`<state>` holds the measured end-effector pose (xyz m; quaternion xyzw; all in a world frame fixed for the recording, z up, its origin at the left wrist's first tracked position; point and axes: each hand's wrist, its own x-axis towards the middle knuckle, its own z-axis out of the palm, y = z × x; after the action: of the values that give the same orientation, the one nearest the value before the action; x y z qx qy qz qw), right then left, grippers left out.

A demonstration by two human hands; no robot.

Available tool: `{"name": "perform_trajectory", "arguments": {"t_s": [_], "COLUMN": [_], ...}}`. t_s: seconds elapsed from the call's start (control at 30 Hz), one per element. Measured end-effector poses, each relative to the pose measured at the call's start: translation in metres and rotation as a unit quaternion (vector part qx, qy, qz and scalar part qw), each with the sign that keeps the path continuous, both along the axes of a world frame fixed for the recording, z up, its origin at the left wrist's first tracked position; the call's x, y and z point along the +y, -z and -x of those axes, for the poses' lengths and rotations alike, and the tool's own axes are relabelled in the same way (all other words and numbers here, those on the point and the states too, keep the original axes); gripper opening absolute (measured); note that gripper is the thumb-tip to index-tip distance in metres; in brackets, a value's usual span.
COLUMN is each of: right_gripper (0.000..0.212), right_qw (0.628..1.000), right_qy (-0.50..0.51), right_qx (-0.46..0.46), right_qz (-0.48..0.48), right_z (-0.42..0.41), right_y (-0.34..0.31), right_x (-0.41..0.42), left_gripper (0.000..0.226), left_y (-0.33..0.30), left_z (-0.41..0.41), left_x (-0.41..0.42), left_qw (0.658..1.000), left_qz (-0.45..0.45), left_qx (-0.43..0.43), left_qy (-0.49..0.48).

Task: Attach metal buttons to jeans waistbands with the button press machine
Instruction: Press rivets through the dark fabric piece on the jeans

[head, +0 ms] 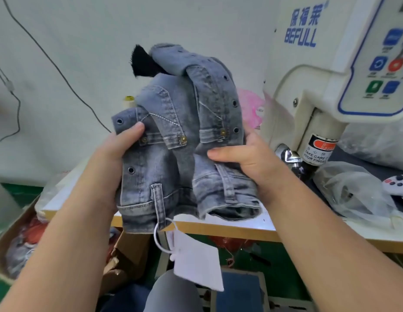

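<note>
- Left hand (119, 149) and right hand (247, 158) both grasp the bunched grey jeans (180, 140), held above the table edge (218, 226), left of the button press machine (313, 104).
- Best flatten the waistband before feeding it under the press head (290, 156), fingers clear.

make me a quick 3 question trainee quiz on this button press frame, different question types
1. True or false: the jeans lie flat under the button press machine.
2. The white tag hangs: A above the jeans, B below the jeans, C on the machine.
3. Which hand's thumb rests beside an eyelet near the upper left corner of the denim?

Key: 1 false, both hands hold them up in front of it. 2 B. 3 the left hand; the right hand grips the other side.
</note>
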<state>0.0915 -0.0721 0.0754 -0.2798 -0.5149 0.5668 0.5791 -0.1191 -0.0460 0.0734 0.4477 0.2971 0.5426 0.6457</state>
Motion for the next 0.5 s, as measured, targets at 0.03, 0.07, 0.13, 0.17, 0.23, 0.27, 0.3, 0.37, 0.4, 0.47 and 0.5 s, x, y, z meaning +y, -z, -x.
{"name": "perform_trajectory", "arguments": {"t_s": [0.03, 0.07, 0.13, 0.17, 0.23, 0.27, 0.3, 0.37, 0.4, 0.47, 0.5], "right_gripper": [0.049, 0.052, 0.059, 0.060, 0.059, 0.058, 0.059, 0.066, 0.071, 0.072, 0.072], "right_qw": [1.000, 0.999, 0.997, 0.996, 0.994, 0.995, 0.996, 0.989, 0.977, 0.941, 0.925], "right_qy": [-0.023, -0.043, -0.069, -0.079, -0.082, -0.064, -0.032, 0.070, 0.127, 0.228, 0.256], "right_qx": [0.010, 0.008, -0.020, -0.034, -0.045, -0.045, -0.051, -0.108, -0.155, -0.246, -0.279], "right_qz": [0.009, 0.016, 0.027, 0.035, 0.054, 0.063, 0.070, 0.073, 0.068, 0.038, 0.019], "right_z": [-0.003, -0.005, -0.007, -0.007, -0.003, -0.001, 0.002, 0.008, 0.011, 0.018, 0.021], "right_y": [-0.001, -0.002, -0.001, 0.000, 0.001, 0.002, 0.002, 0.002, 0.003, 0.003, 0.002], "right_x": [-0.005, -0.009, -0.016, -0.019, -0.023, -0.024, -0.024, -0.024, -0.025, -0.030, -0.034], "left_gripper": [0.030, 0.037, 0.046, 0.044, 0.031, 0.024, 0.021, 0.031, 0.035, 0.031, 0.027], "left_y": [-0.001, -0.001, -0.004, -0.005, -0.007, -0.007, -0.008, -0.009, -0.010, -0.011, -0.012], "left_z": [0.001, 0.002, 0.003, 0.003, 0.002, 0.000, -0.002, -0.008, -0.010, -0.013, -0.014], "left_x": [-0.001, -0.003, -0.007, -0.009, -0.011, -0.012, -0.013, -0.018, -0.020, -0.020, -0.021], "left_qw": [0.999, 0.997, 0.993, 0.993, 0.996, 0.997, 0.998, 0.999, 0.999, 0.997, 0.995], "left_qz": [0.002, -0.004, -0.010, -0.006, -0.002, -0.004, -0.006, -0.010, -0.020, -0.053, -0.057], "left_qx": [-0.018, -0.042, -0.072, -0.078, -0.072, -0.060, -0.052, -0.034, -0.020, 0.002, 0.006], "left_qy": [0.029, 0.059, 0.089, 0.087, 0.060, 0.049, 0.043, 0.012, -0.017, -0.064, -0.083]}}
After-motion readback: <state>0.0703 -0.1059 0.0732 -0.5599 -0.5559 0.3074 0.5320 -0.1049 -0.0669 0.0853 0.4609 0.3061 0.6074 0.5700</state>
